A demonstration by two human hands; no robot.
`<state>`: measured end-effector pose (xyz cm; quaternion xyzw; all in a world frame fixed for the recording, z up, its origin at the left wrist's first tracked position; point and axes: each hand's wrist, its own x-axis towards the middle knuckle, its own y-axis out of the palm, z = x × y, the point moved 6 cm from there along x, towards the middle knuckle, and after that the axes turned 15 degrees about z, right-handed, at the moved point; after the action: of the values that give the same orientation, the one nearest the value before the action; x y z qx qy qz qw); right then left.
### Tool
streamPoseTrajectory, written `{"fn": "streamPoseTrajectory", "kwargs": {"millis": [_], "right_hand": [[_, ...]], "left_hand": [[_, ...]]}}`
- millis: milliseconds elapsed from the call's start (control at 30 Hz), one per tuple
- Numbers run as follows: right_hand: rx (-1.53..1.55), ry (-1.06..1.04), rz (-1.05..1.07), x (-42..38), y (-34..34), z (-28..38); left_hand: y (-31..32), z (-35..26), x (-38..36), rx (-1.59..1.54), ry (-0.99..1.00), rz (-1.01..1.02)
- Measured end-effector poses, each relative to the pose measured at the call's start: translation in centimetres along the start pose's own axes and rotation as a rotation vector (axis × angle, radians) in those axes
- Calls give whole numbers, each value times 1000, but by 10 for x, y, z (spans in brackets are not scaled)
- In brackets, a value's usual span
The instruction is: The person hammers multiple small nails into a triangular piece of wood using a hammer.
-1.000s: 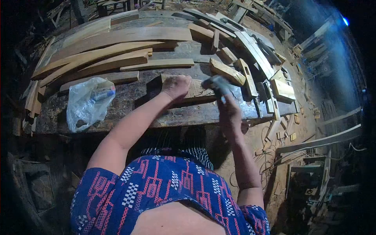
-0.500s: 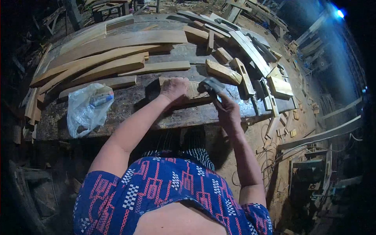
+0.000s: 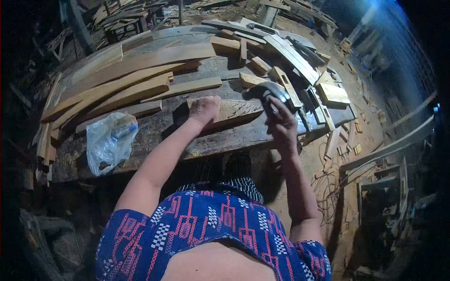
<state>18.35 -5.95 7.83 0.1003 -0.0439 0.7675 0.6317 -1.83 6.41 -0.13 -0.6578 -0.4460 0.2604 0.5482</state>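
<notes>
A claw hammer (image 3: 271,92) is in my right hand (image 3: 284,125), fingers wrapped round the handle, its metal head raised over the right end of a wooden block (image 3: 238,110). The block lies near the front edge of the workbench (image 3: 154,133), with dark marks along its upper face. My left hand (image 3: 205,110) is closed over the block's left part, knuckles up; its fingertips are hidden. Just behind the hammer head lies another short piece of wood (image 3: 251,80), partly covered by it.
Long curved boards (image 3: 126,91) are stacked on the bench's left side. A clear plastic bag (image 3: 110,143) sits at the front left. Mortised pieces (image 3: 287,86) and cut blocks (image 3: 333,95) crowd the right end. Offcuts and cables (image 3: 330,187) litter the ground at right.
My right hand has moved slightly right with the hammer, whose head has turned, uncovering more of the block's marked face. My left hand stays on the block. The whole view has shifted a little.
</notes>
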Motion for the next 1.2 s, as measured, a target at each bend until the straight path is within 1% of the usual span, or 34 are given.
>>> {"fn": "streamPoseTrajectory", "kwargs": {"millis": [33,67,133,167,200,233,267,300,333,367,400,433,500,533,600,633,667,700,733,800,867,933,967,1033,1067,1133,1167,1200], "right_hand": [[-34,52,-55,2,-12,3],[-168,-108,-138,5,-21,13],[-506,-19,-247,11,-65,-7],[-670,36,-290,11,-79,-13],[-663,23,-314,9,-92,-19],[-860,109,-344,7,-103,-26],[-1055,206,-370,5,-113,-36],[-1047,199,-386,3,-120,-44],[-1095,228,-436,1,-123,-51],[-1141,261,-479,-1,-127,-58],[-1192,287,-470,1,-126,-61],[-1181,288,-463,2,-125,-66],[-1213,288,-459,3,-123,-77],[-1280,299,-441,4,-124,-85],[-1285,238,-429,4,-116,-80],[-1315,202,-434,4,-116,-83],[-1398,171,-460,4,-116,-85],[-1408,164,-450,6,-116,-88],[-1393,146,-429,5,-102,-71],[-1378,134,-412,5,-75,-43],[-1248,-171,-339,8,-41,-20],[-1164,-345,-254,3,2,6],[-1154,-381,-200,1,19,8],[-1151,-347,-36,-1,46,12],[-1151,-351,-37,-1,55,15],[-1055,-307,21,0,66,15],[-1056,-320,23,-1,67,15],[-1088,-277,48,1,69,11]], "left_hand": [[-7,-5,-2,12,22,4],[-15,-11,-6,7,44,-4],[-23,-16,-10,13,85,-16],[-30,-7,-13,-231,76,-171],[-34,8,-14,-477,69,-320],[-36,15,-11,-718,185,-398],[-14,33,-8,-1117,31,-185],[-10,26,-18,-1496,-144,52],[-11,25,-20,-1483,-137,56],[-1,14,-20,-1827,-105,228],[1,0,-24,-2167,-74,411],[0,-4,-26,-2159,-86,405],[2,-24,-34,-2396,-135,432],[-2,-35,-37,-2393,-154,421],[-16,-52,-42,-2467,-114,282],[-14,-53,-45,-2465,-136,270],[-16,-57,-44,-2521,-53,305],[-20,-62,-43,-2573,37,343],[-20,-64,-45,-2569,-32,311],[-21,-70,-47,-2592,-27,322],[-19,-77,-47,-2616,-20,343],[-16,-80,-48,-2628,-45,342],[-15,-80,-48,-2627,-48,346],[-14,-81,-49,-2647,-4,403],[-8,-76,-49,-2645,0,401],[-12,-80,-49,-2720,325,654],[-8,-78,-50,-2712,337,647],[-8,-79,-51,-2639,224,586]]}}
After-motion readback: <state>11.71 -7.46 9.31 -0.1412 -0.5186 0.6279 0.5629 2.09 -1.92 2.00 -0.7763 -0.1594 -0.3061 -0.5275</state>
